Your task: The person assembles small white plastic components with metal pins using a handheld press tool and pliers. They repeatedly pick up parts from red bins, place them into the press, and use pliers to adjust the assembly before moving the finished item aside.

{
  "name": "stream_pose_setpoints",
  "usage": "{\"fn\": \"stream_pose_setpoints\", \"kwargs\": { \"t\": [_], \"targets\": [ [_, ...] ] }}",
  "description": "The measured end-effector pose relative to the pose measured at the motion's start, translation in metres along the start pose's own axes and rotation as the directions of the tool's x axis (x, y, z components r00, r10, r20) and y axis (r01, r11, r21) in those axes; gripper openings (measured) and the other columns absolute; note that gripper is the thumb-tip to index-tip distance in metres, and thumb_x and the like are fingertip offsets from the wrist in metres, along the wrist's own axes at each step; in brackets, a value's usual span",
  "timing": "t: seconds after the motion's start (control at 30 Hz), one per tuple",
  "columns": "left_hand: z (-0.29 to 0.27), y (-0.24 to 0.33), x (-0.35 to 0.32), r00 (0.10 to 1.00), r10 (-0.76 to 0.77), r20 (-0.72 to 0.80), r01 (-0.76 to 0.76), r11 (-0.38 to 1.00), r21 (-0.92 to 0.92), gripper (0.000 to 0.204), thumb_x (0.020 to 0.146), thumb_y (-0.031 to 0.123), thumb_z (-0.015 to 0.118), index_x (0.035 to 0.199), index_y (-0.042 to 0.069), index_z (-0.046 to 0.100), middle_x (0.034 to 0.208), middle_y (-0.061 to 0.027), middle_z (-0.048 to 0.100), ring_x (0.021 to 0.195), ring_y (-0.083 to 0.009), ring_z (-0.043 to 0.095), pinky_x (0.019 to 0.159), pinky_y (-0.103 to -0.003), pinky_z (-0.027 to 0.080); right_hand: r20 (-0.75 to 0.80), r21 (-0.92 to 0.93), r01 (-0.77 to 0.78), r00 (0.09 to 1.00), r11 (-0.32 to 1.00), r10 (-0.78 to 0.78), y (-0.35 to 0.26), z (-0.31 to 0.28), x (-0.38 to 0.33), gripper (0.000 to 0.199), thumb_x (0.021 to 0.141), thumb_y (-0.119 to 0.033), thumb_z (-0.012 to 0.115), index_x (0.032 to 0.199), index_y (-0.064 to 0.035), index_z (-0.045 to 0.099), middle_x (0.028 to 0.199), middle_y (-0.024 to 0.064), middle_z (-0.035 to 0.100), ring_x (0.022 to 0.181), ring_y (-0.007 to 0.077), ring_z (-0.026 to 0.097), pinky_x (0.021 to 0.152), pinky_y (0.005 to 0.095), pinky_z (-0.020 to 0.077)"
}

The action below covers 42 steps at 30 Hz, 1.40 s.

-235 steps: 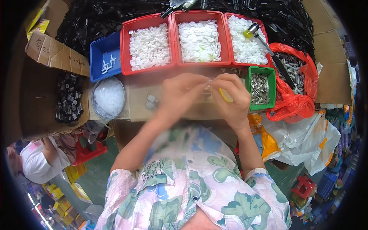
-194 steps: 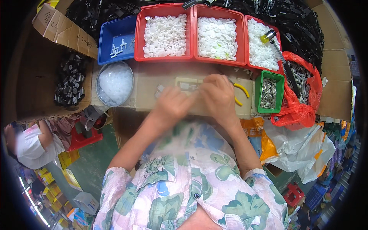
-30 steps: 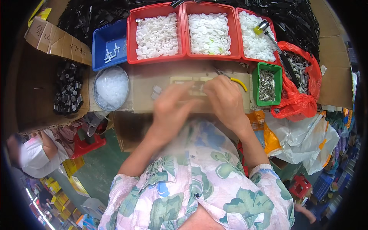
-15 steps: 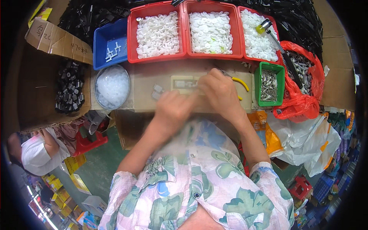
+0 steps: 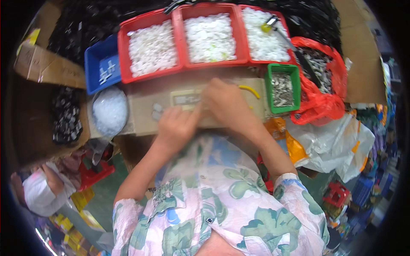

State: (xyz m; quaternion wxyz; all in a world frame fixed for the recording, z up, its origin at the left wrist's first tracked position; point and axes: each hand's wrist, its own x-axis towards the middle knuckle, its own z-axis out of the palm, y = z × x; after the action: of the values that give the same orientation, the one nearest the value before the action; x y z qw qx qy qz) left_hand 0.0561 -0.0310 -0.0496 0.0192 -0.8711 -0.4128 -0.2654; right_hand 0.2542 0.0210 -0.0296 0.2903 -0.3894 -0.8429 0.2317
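My left hand (image 5: 176, 127) is closed in front of a small cream block (image 5: 176, 94), its index finger reaching toward my right hand. Over the block's right end, my right hand (image 5: 223, 102) bends downward with its fingers curled together. Whatever either hand pinches is hidden or too small to make out. A recess in the block holds small pale pieces (image 5: 183, 100). Just left of it, a few small grey-white parts (image 5: 157, 112) lie on the work board (image 5: 141, 102). Behind my right hand shows the curved yellow handle of a hand tool (image 5: 250, 90).
Red trays (image 5: 181, 64) of white plastic pieces line the back, beside a blue tray (image 5: 92, 64). A bowl (image 5: 110, 112) stands left, near a carton of black parts (image 5: 66, 115). At right are a green tray (image 5: 272, 91) of metal pins, a red bag (image 5: 326, 109) and a screwdriver (image 5: 268, 26).
The whole view has shifted and tilted, so the trays and board appear farther left. My left hand, smeared by motion earlier, is clearer now. My right hand stays over the block's right end.
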Motion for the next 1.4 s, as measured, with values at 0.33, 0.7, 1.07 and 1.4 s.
{"fn": "stream_pose_setpoints", "kwargs": {
  "t": [0.33,0.7,1.07,1.4],
  "targets": [
    [0.004,0.0,0.005,0.997,0.007,-0.075,-0.006,1.0,0.012,0.037,0.078,0.015,0.082,0.113,0.005,0.073,0.063,-0.0006,0.052,0.061,-0.019,0.049,0.058,-0.035,0.038,-0.328,-0.236,-0.257,0.929,0.937,0.172,0.018,-0.135,-0.025,0.009,0.084,-0.002,0.069,0.093,0.0003,0.069,0.092,0.0153,0.066,0.085,0.0319,0.066,0.076,0.0401,0.0523],
    [-0.041,-0.017,0.008,0.992,-0.121,-0.027,0.117,0.984,-0.131,0.031,0.078,0.011,0.08,0.107,0.004,0.072,0.064,-0.0048,0.056,0.061,-0.0228,0.054,0.058,-0.038,0.041,-0.18,-0.748,-0.432,0.863,0.504,0.473,0.168,-0.256,-0.087,0.023,0.089,-0.011,0.066,0.11,-0.0048,0.062,0.11,0.0155,0.058,0.107,0.0383,0.058,0.086,0.048,0.0491],
    [-0.101,-0.182,0.008,0.866,-0.493,-0.085,0.5,0.858,0.115,0.02,0.085,0.014,0.072,0.097,-0.002,0.074,0.081,-0.0177,0.067,0.074,-0.0323,0.067,0.069,-0.04,0.052,-0.045,-0.732,-0.339,0.89,0.591,0.454,0.178,-0.277,-0.095,0.022,0.084,-0.008,0.069,0.1,0.0005,0.056,0.095,0.0178,0.058,0.094,0.0374,0.06,0.082,0.0448,0.0477],
    [-0.075,-0.216,0.03,0.845,-0.523,0.11,0.421,0.779,0.466,0.024,0.074,0.026,0.08,0.076,0.004,0.072,0.088,-0.0133,0.067,0.094,-0.0337,0.061,0.08,-0.046,0.05,-0.222,-0.548,-0.515,0.849,0.659,0.479,0.141,-0.274,-0.087,0.015,0.09,-0.008,0.068,0.095,0.0038,0.061,0.083,0.0125,0.063,0.073,0.0228,0.06,0.069,0.0369,0.0485]
  ]
}}
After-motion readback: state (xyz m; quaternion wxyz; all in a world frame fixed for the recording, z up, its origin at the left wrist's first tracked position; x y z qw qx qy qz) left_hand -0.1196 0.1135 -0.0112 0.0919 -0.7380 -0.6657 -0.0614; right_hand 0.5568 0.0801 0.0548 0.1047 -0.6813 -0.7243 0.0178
